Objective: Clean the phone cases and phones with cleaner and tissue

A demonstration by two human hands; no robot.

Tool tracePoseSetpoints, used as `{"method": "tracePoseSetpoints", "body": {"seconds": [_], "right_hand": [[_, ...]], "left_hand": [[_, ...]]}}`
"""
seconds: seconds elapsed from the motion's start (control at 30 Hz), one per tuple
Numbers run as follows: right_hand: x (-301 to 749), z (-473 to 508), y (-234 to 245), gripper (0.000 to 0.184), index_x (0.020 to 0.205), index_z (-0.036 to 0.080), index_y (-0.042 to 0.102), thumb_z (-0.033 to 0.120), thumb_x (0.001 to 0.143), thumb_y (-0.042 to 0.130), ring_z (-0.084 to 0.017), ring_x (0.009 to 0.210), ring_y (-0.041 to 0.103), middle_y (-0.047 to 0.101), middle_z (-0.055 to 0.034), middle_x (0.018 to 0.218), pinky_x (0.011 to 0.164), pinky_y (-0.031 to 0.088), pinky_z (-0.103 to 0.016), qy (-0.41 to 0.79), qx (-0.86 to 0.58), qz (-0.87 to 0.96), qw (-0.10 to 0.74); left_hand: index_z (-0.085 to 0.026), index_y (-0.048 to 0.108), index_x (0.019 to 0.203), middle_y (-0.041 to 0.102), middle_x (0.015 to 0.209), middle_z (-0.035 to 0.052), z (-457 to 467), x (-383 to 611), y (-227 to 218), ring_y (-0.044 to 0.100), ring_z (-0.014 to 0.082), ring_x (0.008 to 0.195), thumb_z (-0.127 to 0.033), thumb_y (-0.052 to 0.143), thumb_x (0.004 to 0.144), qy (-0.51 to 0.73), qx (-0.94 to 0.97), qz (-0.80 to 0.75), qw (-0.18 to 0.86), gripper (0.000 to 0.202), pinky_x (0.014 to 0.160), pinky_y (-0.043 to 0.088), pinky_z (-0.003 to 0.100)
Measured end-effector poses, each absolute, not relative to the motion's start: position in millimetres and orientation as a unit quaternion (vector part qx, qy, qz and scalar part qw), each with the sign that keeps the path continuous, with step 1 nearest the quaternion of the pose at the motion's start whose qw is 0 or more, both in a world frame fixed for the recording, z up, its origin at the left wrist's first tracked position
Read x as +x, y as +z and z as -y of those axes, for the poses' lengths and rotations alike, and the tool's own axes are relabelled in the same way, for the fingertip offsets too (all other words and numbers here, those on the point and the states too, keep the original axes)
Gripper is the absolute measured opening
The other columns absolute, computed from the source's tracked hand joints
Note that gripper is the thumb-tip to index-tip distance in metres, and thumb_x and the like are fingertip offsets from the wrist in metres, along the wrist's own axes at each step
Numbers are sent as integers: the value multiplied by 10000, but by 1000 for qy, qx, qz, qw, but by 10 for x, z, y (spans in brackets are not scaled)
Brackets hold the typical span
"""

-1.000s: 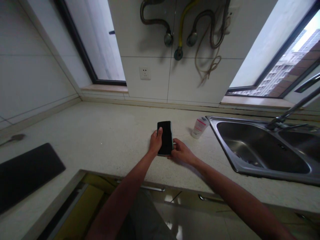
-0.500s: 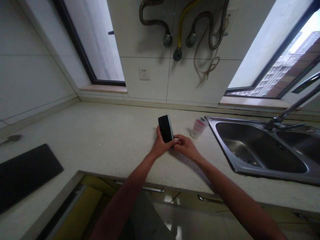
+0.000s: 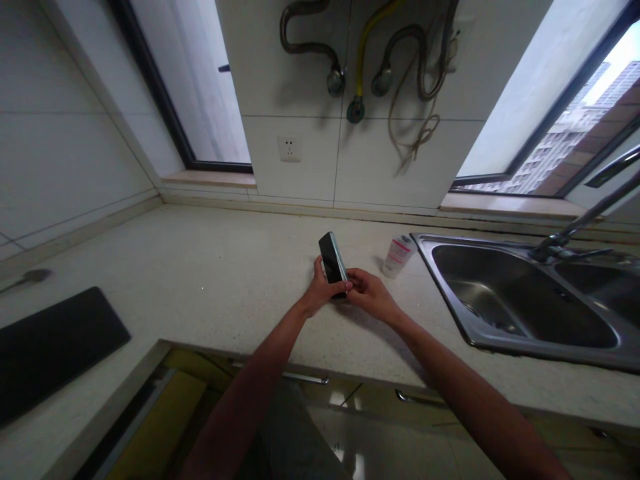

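A black smartphone (image 3: pixel 332 257) with a dark screen stands tilted above the speckled countertop (image 3: pixel 215 280), its lower end in my hands. My left hand (image 3: pixel 319 293) wraps round the phone's lower left side. My right hand (image 3: pixel 369 294) is closed at the phone's bottom right corner, fingertips pinching it. A small white bottle with a pink label (image 3: pixel 397 255) lies on the counter just right of the phone, close to the sink.
A steel double sink (image 3: pixel 525 297) with a tap (image 3: pixel 575 233) fills the right. A black mat (image 3: pixel 50 347) lies at the left front, with a spoon (image 3: pixel 27 277) beyond it. Hoses (image 3: pixel 380 67) and a wall socket (image 3: pixel 291 149) sit on the tiled back wall between two windows.
The phone has been lifted from nearly flat on the counter to a steep tilt, turning edge-on. My right hand has closed in on its bottom corner.
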State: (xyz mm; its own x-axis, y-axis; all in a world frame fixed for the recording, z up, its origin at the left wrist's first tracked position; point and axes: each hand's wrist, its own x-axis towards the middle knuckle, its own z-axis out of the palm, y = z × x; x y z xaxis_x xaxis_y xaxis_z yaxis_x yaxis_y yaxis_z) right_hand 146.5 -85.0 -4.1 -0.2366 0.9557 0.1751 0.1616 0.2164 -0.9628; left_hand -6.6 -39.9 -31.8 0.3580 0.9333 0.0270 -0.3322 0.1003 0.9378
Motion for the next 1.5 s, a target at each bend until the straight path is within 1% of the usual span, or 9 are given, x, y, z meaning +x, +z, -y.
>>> {"method": "tracePoseSetpoints", "body": {"seconds": [0.27,0.5,0.63,0.8,0.93,1.07,1.27,1.4,1.5], "right_hand": [[1365,874,-25,430,1292,227,595,288,871,531,-197,710,668,742,-53,920,685,513,-293,185,-518,753,361],[1336,861,-34,355,1249,205,613,259,915,507,-234,877,702,745,-132,1034,786,538,-319,66,-491,818,293],[1368,823,-50,379,1281,212,567,330,923,528,-275,1066,673,686,-149,1221,902,542,-393,51,-481,817,315],[1353,780,-161,458,1346,165,484,323,917,519,-327,1179,625,603,-219,1336,948,533,-477,56,-490,819,293],[1379,753,-245,463,1354,168,479,210,895,519,-311,1225,604,592,-207,1361,1009,504,-501,45,-473,839,264],[1474,714,-246,469,1347,171,507,159,878,526,-307,1264,577,584,-200,1380,1045,479,-525,37,-447,855,260],[1590,721,-153,399,1274,192,608,181,881,540,-283,1190,632,642,-161,1321,1019,514,-468,36,-429,843,322],[1651,727,-77,257,1059,179,689,303,899,530,-250,912,729,756,-116,990,870,589,-410,59,-502,734,454],[1716,677,-31,265,837,171,653,413,880,554,-217,709,728,698,-50,742,725,628,-377,183,-533,591,577]], "left_hand": [[-288,352,1200,608,880,-54,433,-124,-192,625,132,771,-106,780,548,459,393,-242,759,801,829,526,369],[-152,596,901,694,918,83,392,-163,-200,638,259,1009,-73,652,517,428,359,-217,800,395,940,496,447],[-146,625,830,702,867,56,389,-186,-185,657,228,880,-63,626,512,446,357,-194,797,328,899,520,441],[-151,622,807,653,727,2,377,-188,-210,618,149,693,-45,643,517,461,369,-205,781,310,766,536,334],[-148,626,824,666,776,15,389,-220,-198,609,135,698,-36,664,521,437,374,-221,788,326,699,516,286],[-142,648,842,692,821,35,408,-296,-171,628,164,761,-9,649,504,418,365,-222,802,363,759,544,344],[-152,672,954,715,985,75,425,-360,-166,638,242,966,-22,526,504,397,333,-225,825,490,943,499,548],[-85,657,1024,695,913,127,395,-375,-170,642,235,851,-114,513,491,373,389,-263,800,553,840,537,444],[-140,550,1299,658,958,92,372,-394,-154,600,169,744,-195,530,596,420,481,-343,689,706,725,522,344]]}}
